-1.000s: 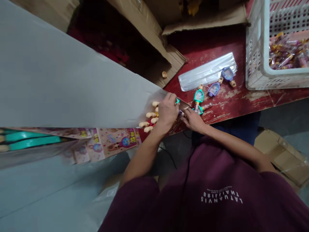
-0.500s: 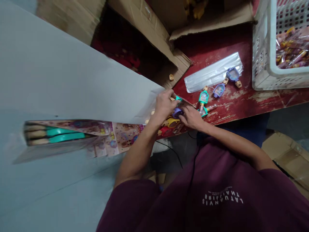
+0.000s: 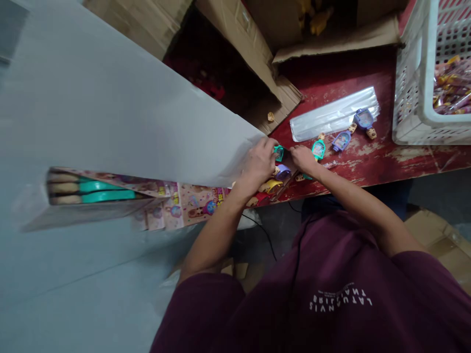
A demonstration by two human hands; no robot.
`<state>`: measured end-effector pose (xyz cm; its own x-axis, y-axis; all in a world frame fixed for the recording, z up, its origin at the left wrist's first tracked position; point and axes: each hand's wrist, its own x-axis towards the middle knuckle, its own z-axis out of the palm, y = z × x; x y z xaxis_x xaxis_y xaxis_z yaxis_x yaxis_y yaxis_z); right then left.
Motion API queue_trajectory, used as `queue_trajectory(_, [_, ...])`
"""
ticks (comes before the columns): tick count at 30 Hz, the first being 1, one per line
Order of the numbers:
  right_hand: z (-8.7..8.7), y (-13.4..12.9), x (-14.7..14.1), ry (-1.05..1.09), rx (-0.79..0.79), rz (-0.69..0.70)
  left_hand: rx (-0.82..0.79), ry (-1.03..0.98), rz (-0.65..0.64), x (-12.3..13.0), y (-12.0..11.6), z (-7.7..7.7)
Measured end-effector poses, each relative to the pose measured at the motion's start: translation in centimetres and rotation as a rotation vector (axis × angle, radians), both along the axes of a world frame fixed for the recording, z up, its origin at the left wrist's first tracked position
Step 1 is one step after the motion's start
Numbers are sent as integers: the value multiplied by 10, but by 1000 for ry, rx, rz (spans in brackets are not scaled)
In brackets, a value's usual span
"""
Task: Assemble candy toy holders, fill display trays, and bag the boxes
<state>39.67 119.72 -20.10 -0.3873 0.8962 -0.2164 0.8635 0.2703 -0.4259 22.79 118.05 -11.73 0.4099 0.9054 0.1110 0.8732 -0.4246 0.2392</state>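
A white basket [image 3: 415, 130] stands upper right. Bent fingers of left hand [image 3: 259, 159] partly cover green toy [image 3: 279, 153], its long axis roughly sideways; whether this or right hand [image 3: 303, 159] grips, I cannot tell.

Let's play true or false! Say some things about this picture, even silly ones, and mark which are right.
1. The plastic basket is white. True.
2. The clear plastic bags lie inside the basket. False: they lie on the red table.
3. The left hand is at a teal toy. True.
4. The right hand holds the yellow toy. False: that toy is apart from it, next to a purple toy.
5. The maroon shirt has white letters. True.
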Motion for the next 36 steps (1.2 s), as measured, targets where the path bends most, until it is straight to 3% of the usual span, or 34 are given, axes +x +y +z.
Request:
queue_trajectory(8, [3,-2,4,-12,-7,5,6,-17,-90,15,-1,-2])
queue_trajectory(13, [1,-2,6,-6,-10,7,-8,-107,-148,9,1,-8])
queue_trajectory(18, [0,-2,5,-6,-11,-2,10,-201,17,2,-1,-9])
queue_trajectory(25, [5,-2,8,-13,-16,-2,-16,-170,-72,2,1,-3])
queue_trajectory(36, [0,-1,8,8,-24,-17,55,-68,122,2,7,-11])
